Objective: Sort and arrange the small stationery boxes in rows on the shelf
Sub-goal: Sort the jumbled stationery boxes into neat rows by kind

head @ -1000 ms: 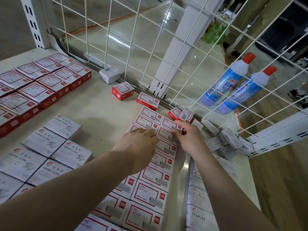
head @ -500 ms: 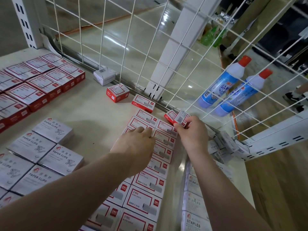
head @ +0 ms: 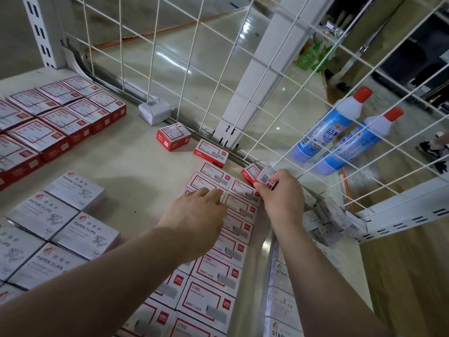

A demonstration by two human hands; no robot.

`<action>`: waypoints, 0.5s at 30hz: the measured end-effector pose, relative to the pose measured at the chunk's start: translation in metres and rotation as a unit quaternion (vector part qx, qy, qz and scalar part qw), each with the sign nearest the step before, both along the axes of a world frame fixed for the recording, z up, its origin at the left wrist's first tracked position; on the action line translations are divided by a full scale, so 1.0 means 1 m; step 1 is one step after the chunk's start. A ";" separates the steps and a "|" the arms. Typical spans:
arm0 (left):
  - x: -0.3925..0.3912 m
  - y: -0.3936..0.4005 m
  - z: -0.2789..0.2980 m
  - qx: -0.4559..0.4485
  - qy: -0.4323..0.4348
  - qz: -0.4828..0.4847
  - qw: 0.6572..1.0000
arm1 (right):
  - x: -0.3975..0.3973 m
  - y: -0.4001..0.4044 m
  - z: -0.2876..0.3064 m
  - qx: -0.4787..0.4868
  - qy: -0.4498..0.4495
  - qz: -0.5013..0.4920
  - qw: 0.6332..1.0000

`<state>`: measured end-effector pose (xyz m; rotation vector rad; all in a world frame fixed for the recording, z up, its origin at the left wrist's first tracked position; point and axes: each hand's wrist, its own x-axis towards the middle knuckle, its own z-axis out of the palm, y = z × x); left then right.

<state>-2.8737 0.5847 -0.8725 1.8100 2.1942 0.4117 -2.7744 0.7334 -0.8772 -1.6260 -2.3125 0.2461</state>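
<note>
Since a moment ago, right hand (head: 279, 198) lifted a staple box (head: 264, 175), pinching it; left hand (head: 199, 215) pressed flat on the staple rows (head: 233, 229).

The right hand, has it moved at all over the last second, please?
Yes. The right hand has gone from the staple rows back toward the wire mesh, where it pinches a small box.

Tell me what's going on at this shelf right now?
A person is lining up small stationery boxes on a shelf. The right hand pinches a small red and white staple box near the wire mesh back, at the far end of two rows of matching staple boxes. The left hand rests flat on those rows. Two more red boxes lie loose beyond the rows, not yet lined up.
</note>
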 end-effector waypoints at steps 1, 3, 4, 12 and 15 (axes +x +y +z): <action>0.000 0.000 0.000 0.000 -0.001 0.000 1.000 | 0.001 -0.001 0.000 0.007 -0.007 0.008 1.000; 0.000 -0.001 0.001 -0.002 -0.002 0.001 1.000 | 0.003 -0.002 0.002 0.016 -0.014 0.017 1.000; 0.000 -0.001 0.001 -0.002 -0.002 0.001 1.000 | 0.004 -0.003 0.002 0.020 -0.015 0.018 1.000; 0.002 0.000 0.001 -0.017 0.005 0.004 1.000 | 0.018 -0.006 0.000 0.087 0.024 0.040 0.995; 0.002 -0.001 0.003 -0.029 0.010 -0.001 1.000 | 0.021 -0.003 0.004 0.116 0.028 0.035 0.992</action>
